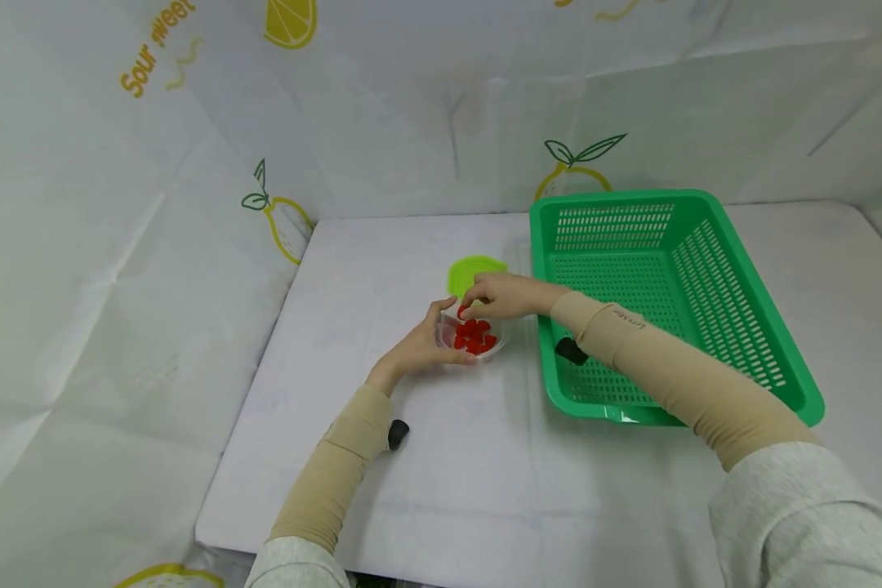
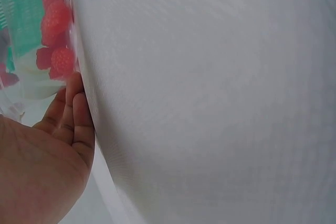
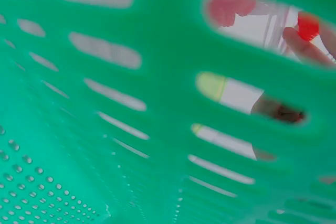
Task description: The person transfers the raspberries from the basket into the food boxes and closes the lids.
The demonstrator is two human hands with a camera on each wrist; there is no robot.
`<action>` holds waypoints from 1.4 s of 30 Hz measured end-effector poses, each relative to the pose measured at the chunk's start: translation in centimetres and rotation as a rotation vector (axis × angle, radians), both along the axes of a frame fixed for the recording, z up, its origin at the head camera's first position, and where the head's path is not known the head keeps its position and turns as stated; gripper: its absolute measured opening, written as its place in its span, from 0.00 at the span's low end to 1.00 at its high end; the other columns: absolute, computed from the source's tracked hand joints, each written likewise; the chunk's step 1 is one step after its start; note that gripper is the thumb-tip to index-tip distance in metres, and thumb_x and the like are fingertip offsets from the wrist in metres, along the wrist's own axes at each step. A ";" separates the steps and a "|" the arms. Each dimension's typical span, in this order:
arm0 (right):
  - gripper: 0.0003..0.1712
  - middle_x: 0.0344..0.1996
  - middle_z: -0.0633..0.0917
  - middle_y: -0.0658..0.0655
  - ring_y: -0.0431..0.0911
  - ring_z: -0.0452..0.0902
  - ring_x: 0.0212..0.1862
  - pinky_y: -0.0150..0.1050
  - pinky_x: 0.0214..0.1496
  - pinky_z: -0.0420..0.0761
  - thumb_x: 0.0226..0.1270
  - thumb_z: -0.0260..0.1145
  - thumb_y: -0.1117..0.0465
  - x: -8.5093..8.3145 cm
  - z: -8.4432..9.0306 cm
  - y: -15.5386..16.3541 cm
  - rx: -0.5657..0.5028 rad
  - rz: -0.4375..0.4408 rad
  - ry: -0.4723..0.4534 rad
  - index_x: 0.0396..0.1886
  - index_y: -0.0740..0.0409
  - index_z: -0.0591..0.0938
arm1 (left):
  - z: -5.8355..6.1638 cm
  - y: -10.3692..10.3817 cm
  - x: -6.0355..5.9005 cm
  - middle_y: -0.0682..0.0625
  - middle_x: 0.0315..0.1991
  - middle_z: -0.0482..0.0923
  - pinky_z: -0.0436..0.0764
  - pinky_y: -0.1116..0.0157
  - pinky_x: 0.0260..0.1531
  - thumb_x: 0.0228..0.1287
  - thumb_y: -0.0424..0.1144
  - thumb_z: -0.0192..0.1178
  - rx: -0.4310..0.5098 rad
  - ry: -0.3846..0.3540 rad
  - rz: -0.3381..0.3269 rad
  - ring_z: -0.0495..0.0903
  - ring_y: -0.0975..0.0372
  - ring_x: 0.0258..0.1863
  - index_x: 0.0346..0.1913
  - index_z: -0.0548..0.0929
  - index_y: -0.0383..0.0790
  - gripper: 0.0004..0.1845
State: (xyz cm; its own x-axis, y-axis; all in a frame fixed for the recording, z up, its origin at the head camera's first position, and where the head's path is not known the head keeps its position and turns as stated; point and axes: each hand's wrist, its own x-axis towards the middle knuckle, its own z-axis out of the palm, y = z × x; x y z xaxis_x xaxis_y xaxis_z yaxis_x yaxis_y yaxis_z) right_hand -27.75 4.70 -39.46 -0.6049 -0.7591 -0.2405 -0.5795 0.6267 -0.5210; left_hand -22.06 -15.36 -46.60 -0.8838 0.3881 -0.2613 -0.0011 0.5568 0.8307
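A clear plastic container (image 1: 447, 335) with several red raspberries (image 1: 473, 328) in it stands on the white table. My left hand (image 1: 417, 346) holds it from the left, thumb along the near side and a finger at the far rim; in the left wrist view the fingertips (image 2: 79, 103) sit low against its wall. Above the far side of the container, my right hand (image 1: 507, 295) pinches one raspberry (image 3: 308, 26) between thumb and fingertips. Through the basket's slots, the right wrist view shows only parts of that hand. A lime-green lid (image 1: 465, 272) lies just behind the container.
Close to the right of the container stands a large green slotted basket (image 1: 768, 294), with my right forearm crossing over it. White cloth printed with lemons hangs behind the table (image 1: 323, 286). The table's left edge runs along the cloth.
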 end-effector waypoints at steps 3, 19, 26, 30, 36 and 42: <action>0.17 0.36 0.76 0.55 0.45 0.70 0.39 0.33 0.37 0.72 0.67 0.59 0.51 0.2 -0.1 0.0 0.057 0.016 0.024 0.50 0.53 0.82 | 0.1 0.1 0.1 0.55 0.62 0.65 0.60 0.47 0.65 0.41 0.58 0.72 -0.002 -0.001 0.000 0.59 0.57 0.68 0.69 0.48 0.67 0.54; 0.17 0.38 0.76 0.55 0.45 0.69 0.39 0.33 0.37 0.70 0.66 0.60 0.51 0.7 0.2 -0.2 0.168 0.084 0.049 0.53 0.49 0.81 | 0.1 0.2 0.1 0.51 0.68 0.58 0.60 0.46 0.65 0.36 0.63 0.72 -0.006 -0.003 0.002 0.56 0.55 0.70 0.70 0.47 0.66 0.58; 0.17 0.39 0.77 0.54 0.45 0.70 0.42 0.35 0.40 0.73 0.64 0.62 0.52 0.8 0.3 -0.2 0.190 0.091 0.066 0.51 0.50 0.82 | 0.1 0.2 0.1 0.49 0.70 0.56 0.59 0.45 0.65 0.36 0.63 0.72 -0.009 -0.003 0.003 0.55 0.55 0.70 0.70 0.47 0.66 0.58; 0.18 0.40 0.78 0.54 0.45 0.71 0.42 0.35 0.40 0.73 0.64 0.62 0.52 0.7 0.2 -0.2 0.202 0.094 0.072 0.52 0.49 0.82 | 0.2 0.2 0.1 0.49 0.71 0.55 0.59 0.45 0.66 0.37 0.62 0.72 -0.008 -0.010 0.008 0.55 0.55 0.71 0.70 0.47 0.66 0.57; 0.17 0.40 0.78 0.54 0.45 0.71 0.42 0.36 0.41 0.74 0.65 0.61 0.52 0.6 -0.1 -0.3 0.201 0.090 0.078 0.52 0.48 0.81 | 0.4 0.2 0.1 0.49 0.71 0.54 0.59 0.45 0.66 0.39 0.60 0.72 -0.008 -0.022 0.006 0.54 0.55 0.71 0.70 0.47 0.64 0.57; 0.17 0.35 0.76 0.53 0.44 0.70 0.38 0.34 0.36 0.72 0.67 0.60 0.53 0.4 0.3 0.0 0.053 0.055 0.003 0.53 0.51 0.81 | 0.3 0.2 0.0 0.50 0.68 0.58 0.60 0.46 0.65 0.39 0.56 0.74 0.008 0.006 -0.001 0.57 0.55 0.69 0.70 0.48 0.63 0.57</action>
